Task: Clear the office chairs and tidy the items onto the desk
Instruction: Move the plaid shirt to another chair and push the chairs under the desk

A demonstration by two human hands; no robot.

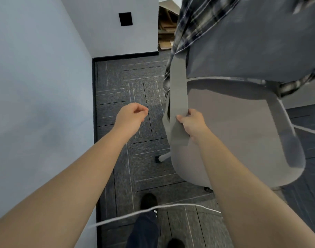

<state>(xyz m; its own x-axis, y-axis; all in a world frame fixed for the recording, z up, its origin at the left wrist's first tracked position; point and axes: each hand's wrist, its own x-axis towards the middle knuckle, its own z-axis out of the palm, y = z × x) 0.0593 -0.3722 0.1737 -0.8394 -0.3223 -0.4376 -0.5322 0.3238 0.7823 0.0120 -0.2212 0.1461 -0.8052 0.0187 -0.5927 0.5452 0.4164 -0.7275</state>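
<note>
One office chair [233,126] fills the right of the view, its grey seat bare and a plaid shirt [187,27] draped over the top of its backrest, hanging down the far side. The right hand [193,125] is closed around the chair's grey armrest [177,104], thumb on the near face and fingers wrapped behind. The left hand [133,117] hangs free over the carpet [135,83], fingers loosely curled, holding nothing. No desk is in view. The step in hand looks like steadying or turning the chair so the shirt can be reached; it would go best with the armrest kept firmly held so the castors do not roll, while the free left hand goes up to the shirt's collar area and lifts it clear rather than dragging it. A white cable [153,209] crosses the floor near the feet and could snag a wheel or a shoe.
</note>
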